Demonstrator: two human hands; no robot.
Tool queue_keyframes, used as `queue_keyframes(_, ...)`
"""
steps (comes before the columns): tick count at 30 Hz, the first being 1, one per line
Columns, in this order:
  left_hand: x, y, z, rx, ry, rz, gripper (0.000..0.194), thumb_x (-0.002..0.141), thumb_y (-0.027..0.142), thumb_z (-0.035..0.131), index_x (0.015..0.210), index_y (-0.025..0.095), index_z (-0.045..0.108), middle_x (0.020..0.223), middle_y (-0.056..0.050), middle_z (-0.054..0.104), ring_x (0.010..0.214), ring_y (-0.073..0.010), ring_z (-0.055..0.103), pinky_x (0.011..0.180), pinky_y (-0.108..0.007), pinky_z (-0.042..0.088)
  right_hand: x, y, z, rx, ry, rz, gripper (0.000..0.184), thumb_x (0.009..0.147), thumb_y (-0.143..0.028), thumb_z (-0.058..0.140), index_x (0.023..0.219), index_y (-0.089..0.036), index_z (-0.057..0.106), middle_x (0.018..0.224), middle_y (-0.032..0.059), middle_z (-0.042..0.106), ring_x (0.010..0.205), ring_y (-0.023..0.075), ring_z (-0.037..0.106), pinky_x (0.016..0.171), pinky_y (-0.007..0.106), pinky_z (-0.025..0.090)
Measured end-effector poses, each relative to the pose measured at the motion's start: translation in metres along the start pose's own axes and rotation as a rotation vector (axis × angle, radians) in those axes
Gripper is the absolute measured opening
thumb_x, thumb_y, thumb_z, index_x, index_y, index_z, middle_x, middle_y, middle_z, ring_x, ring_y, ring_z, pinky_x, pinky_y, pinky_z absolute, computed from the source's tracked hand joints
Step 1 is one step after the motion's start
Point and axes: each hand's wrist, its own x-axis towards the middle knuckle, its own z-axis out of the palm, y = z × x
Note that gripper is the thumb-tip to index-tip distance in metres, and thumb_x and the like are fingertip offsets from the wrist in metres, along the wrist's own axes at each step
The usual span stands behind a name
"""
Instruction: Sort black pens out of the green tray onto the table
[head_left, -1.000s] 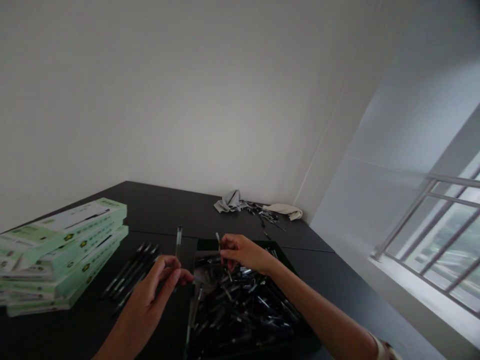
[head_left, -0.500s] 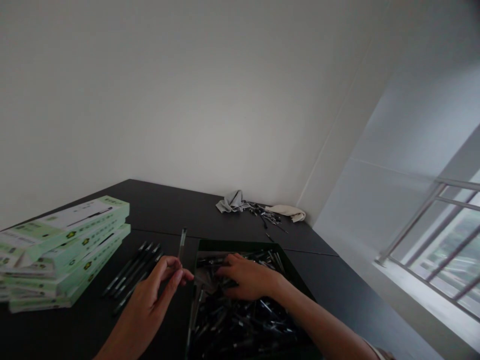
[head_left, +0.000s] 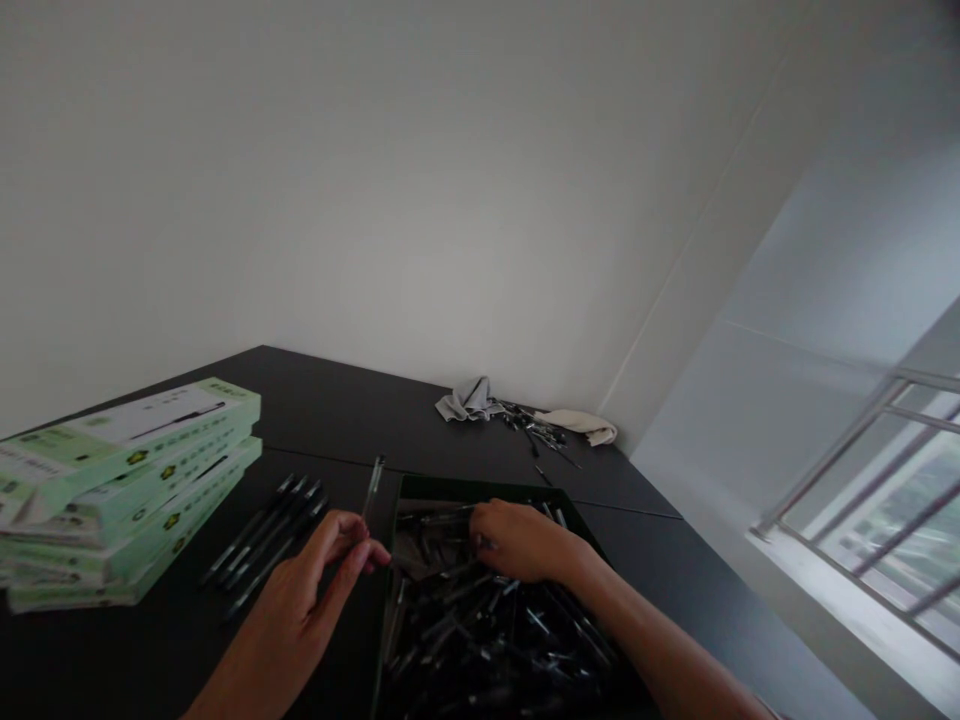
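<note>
**Pen barrel in one hand, the other down in the parts tray**

The left hand (head_left: 315, 575) pinches a clear pen barrel (head_left: 370, 487) between thumb and fingertips, holding it nearly upright and tilted a little to the right, its top end standing above the near left corner of the black tray (head_left: 409, 488). The right hand (head_left: 521, 540) lies palm down inside the tray, fingers curled into the heap of pen parts (head_left: 480, 630) at the far end; whether it has closed on any one piece cannot be told, since the fingertips are buried among the dark parts.

The tray sits on the dark tabletop (head_left: 337, 420), straight in front of the person, and is filled almost to its rim. Just left of it, beyond the left hand, a row of black pens (head_left: 270, 535) lies side by side on the tabletop, slanting away from the viewer. Further left stands a stack of green and white boxes (head_left: 127, 480), several high.

At the far corner of the tabletop, near the wall, a grey cloth (head_left: 465, 400) and a pale cloth (head_left: 581, 424) lie with a scatter of small pen pieces (head_left: 534, 428) between them.
</note>
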Motion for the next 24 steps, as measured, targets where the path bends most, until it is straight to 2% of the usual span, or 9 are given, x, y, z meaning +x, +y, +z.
queue_keyframes(3, 0.000, 0.001, 0.000, 0.011, 0.011, 0.021, 0.020, 0.095, 0.045, 0.038, 0.096, 0.027, 0.045, 0.089, 0.000, 0.072, 0.090, -0.0175, 0.068, 0.081, -0.027, 0.048, 0.001, 0.007, -0.006, 0.017, 0.019, 0.062, 0.026, 0.085, -0.020, 0.048, 0.099, -0.018, 0.069, 0.104, 0.0094, 0.069, 0.100, 0.0250, 0.063, 0.080, 0.031, 0.046)
queue_keyframes(6, -0.001, 0.001, -0.001, 0.023, 0.015, 0.029, 0.019, 0.095, 0.044, 0.038, 0.096, 0.027, 0.045, 0.088, 0.001, 0.071, 0.089, -0.0167, 0.068, 0.081, -0.026, 0.048, 0.002, 0.017, -0.005, 0.022, 0.018, 0.150, 0.031, 0.088, -0.033, 0.048, 0.104, -0.014, 0.067, 0.105, 0.0152, 0.068, 0.101, 0.0308, 0.063, 0.082, 0.038, 0.047)
queue_keyframes(9, -0.003, -0.001, -0.001, 0.035, 0.014, 0.014, 0.018, 0.095, 0.044, 0.039, 0.096, 0.027, 0.045, 0.089, 0.002, 0.071, 0.091, -0.0164, 0.067, 0.082, -0.026, 0.047, 0.005, 0.022, 0.002, 0.045, -0.017, 0.189, 0.058, 0.080, -0.054, 0.058, 0.117, -0.009, 0.060, 0.113, 0.0216, 0.062, 0.102, 0.0370, 0.061, 0.082, 0.045, 0.048)
queue_keyframes(11, -0.003, -0.002, -0.001, 0.039, 0.012, 0.012, 0.018, 0.095, 0.044, 0.039, 0.096, 0.027, 0.045, 0.089, 0.002, 0.071, 0.091, -0.0164, 0.067, 0.083, -0.026, 0.047, 0.006, 0.018, 0.009, 0.072, -0.039, 0.175, 0.074, 0.070, -0.059, 0.066, 0.123, -0.009, 0.056, 0.119, 0.0223, 0.058, 0.106, 0.0382, 0.059, 0.086, 0.046, 0.047)
queue_keyframes(12, -0.003, -0.003, -0.001, 0.040, 0.011, 0.017, 0.019, 0.094, 0.044, 0.039, 0.096, 0.027, 0.045, 0.088, 0.002, 0.071, 0.091, -0.0165, 0.068, 0.083, -0.026, 0.047, 0.005, 0.014, 0.013, 0.084, -0.039, 0.169, 0.075, 0.069, -0.057, 0.067, 0.125, -0.008, 0.055, 0.121, 0.0224, 0.056, 0.108, 0.0382, 0.057, 0.089, 0.046, 0.046)
queue_keyframes(15, -0.001, -0.001, -0.001, 0.046, 0.016, 0.028, 0.020, 0.094, 0.045, 0.039, 0.096, 0.027, 0.046, 0.089, 0.001, 0.072, 0.091, -0.0175, 0.068, 0.084, -0.027, 0.047, -0.005, -0.005, 0.022, 0.112, -0.013, 0.162, 0.062, 0.079, -0.042, 0.061, 0.126, -0.004, 0.052, 0.125, 0.0241, 0.052, 0.118, 0.0366, 0.050, 0.097, 0.045, 0.041)
queue_keyframes(18, 0.000, 0.000, -0.002, 0.050, 0.017, 0.014, 0.020, 0.094, 0.046, 0.040, 0.096, 0.027, 0.047, 0.090, 0.000, 0.072, 0.091, -0.0184, 0.068, 0.082, -0.028, 0.049, -0.028, -0.024, 0.023, 0.187, -0.053, 0.078, 0.060, 0.082, -0.040, 0.058, 0.131, -0.008, 0.049, 0.134, 0.0217, 0.048, 0.123, 0.0339, 0.047, 0.101, 0.042, 0.040)
queue_keyframes(22, 0.000, -0.001, -0.001, 0.041, 0.014, 0.027, 0.020, 0.093, 0.046, 0.040, 0.096, 0.027, 0.046, 0.090, 0.000, 0.072, 0.091, -0.0190, 0.069, 0.080, -0.028, 0.050, -0.058, -0.031, 0.009, 0.383, -0.144, -0.133, 0.061, 0.087, -0.036, 0.054, 0.141, -0.012, 0.039, 0.144, 0.0170, 0.042, 0.132, 0.0289, 0.039, 0.109, 0.038, 0.030)
queue_keyframes(24, 0.000, -0.001, -0.001, 0.043, 0.009, 0.030, 0.020, 0.093, 0.046, 0.040, 0.096, 0.027, 0.045, 0.089, 0.000, 0.072, 0.091, -0.0190, 0.068, 0.081, -0.028, 0.049, -0.064, -0.023, 0.000, 0.439, -0.117, -0.149, 0.053, 0.090, -0.033, 0.050, 0.139, -0.015, 0.042, 0.140, 0.0135, 0.048, 0.127, 0.0242, 0.046, 0.107, 0.034, 0.033)
